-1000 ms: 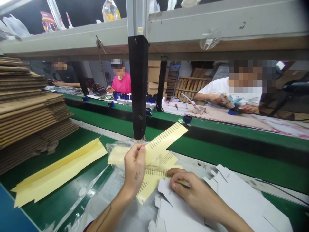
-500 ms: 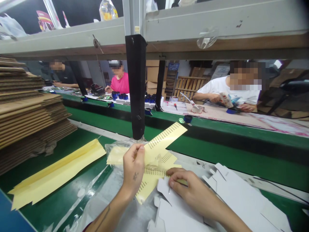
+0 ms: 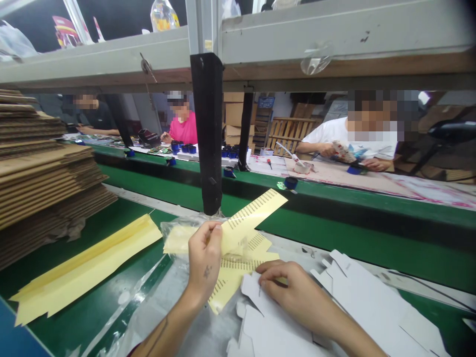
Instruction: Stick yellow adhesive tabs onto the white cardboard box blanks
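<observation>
My left hand [image 3: 204,258] is raised over the bench, fingers pinched shut on a yellow sticker strip [image 3: 256,210] with rows of small labels; the strip slants up to the right. More yellow strips [image 3: 238,270] lie fanned beneath it on clear plastic. My right hand [image 3: 293,297] rests palm down, fingers curled, with its fingertips pressing one of those strips at the edge of flat white die-cut cartons [image 3: 368,307].
A tall stack of brown corrugated sheets [image 3: 44,173] fills the left. A pile of peeled yellow backing paper [image 3: 82,270] lies on the green belt [image 3: 334,238]. A black post [image 3: 208,134] stands just behind my hands. Three people work at the far bench.
Hardly anything has moved; my right hand's fingers have curled slightly on the strip and the view has drifted a little.
</observation>
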`<act>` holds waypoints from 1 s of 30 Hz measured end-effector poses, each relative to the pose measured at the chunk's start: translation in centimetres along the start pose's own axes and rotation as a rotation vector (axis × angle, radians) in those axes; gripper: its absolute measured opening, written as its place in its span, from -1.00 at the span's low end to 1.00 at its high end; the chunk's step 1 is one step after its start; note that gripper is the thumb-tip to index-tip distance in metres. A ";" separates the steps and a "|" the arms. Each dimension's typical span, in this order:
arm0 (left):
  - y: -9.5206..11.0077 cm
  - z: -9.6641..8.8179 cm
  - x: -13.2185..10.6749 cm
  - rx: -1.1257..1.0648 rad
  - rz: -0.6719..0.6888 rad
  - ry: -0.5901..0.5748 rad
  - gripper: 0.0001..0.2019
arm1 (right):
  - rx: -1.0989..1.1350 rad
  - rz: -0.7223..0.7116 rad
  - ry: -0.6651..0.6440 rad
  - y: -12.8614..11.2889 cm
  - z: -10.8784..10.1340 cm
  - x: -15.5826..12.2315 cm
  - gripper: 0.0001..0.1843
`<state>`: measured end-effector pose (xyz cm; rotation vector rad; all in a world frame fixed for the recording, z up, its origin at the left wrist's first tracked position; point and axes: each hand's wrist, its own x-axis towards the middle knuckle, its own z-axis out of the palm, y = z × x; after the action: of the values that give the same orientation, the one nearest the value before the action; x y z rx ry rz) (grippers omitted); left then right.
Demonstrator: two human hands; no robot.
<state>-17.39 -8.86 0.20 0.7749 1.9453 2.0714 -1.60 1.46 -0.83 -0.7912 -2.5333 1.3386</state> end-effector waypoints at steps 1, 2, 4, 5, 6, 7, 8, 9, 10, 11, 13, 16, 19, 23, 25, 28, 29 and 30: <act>0.0 0.0 0.0 0.000 0.001 0.001 -0.79 | 0.001 -0.006 0.001 0.0 0.0 0.1 -0.75; 0.0 0.0 0.0 0.000 0.001 0.002 -0.79 | 0.003 -0.010 0.001 0.0 0.0 0.1 -0.75; 0.0 0.0 -0.1 -0.001 0.003 0.004 -0.79 | 0.007 -0.012 0.000 0.0 0.1 0.2 -0.75; 0.0 0.0 -0.1 -0.002 0.003 0.005 -0.78 | 0.008 -0.009 0.000 0.0 0.1 0.2 -0.76; 0.0 0.0 -0.1 -0.003 0.002 0.005 -0.78 | 0.010 -0.003 0.000 0.0 0.1 0.2 -0.78; 0.0 0.0 -0.1 -0.005 0.001 0.004 -0.78 | 0.012 0.005 0.003 0.0 0.2 0.2 -0.80; 0.0 0.0 -0.1 -0.007 0.000 0.004 -0.78 | 0.013 0.013 0.009 0.0 0.2 0.2 -0.81; 0.1 0.0 -0.1 -0.008 -0.001 0.003 -0.78 | 0.015 0.020 0.016 0.0 0.2 0.2 -0.82; 0.1 0.0 -0.1 -0.009 -0.003 0.003 -0.78 | 0.017 0.024 0.025 0.0 0.2 0.2 -0.82; 0.1 0.0 -0.1 -0.009 -0.004 0.001 -0.78 | 0.021 0.024 0.033 0.0 0.2 0.2 -0.82; 0.1 0.0 -0.2 -0.008 -0.005 0.001 -0.78 | 0.030 0.015 0.046 0.0 0.2 0.3 -0.83; 0.1 0.0 -0.2 -0.008 -0.001 0.005 -0.78 | 0.050 0.007 0.062 0.1 0.2 0.4 -0.86; 0.1 0.0 -0.2 -0.010 -0.001 0.005 -0.79 | 0.062 0.026 0.085 0.2 0.2 0.5 -0.85; 0.1 0.0 -0.2 -0.015 -0.002 0.009 -0.78 | 0.096 0.056 0.099 0.4 0.0 0.5 -0.45; 0.2 0.0 -0.2 -0.019 -0.002 0.010 -0.77 | 0.118 0.051 0.099 0.4 -0.1 0.5 -0.43; 0.2 0.0 -0.3 -0.022 -0.004 0.010 -0.77 | 0.178 0.027 0.113 0.6 0.0 0.5 -0.57; 0.2 0.0 -0.3 -0.022 -0.005 0.010 -0.77 | 0.206 0.023 0.120 0.7 0.0 0.6 -0.59; 0.2 0.0 -0.3 -0.023 -0.006 0.010 -0.78 | 0.229 0.022 0.126 0.7 -0.1 0.6 -0.61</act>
<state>-17.07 -9.02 0.30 0.7552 1.9232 2.0942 -1.78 2.14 -1.35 -0.8291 -2.2333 1.5008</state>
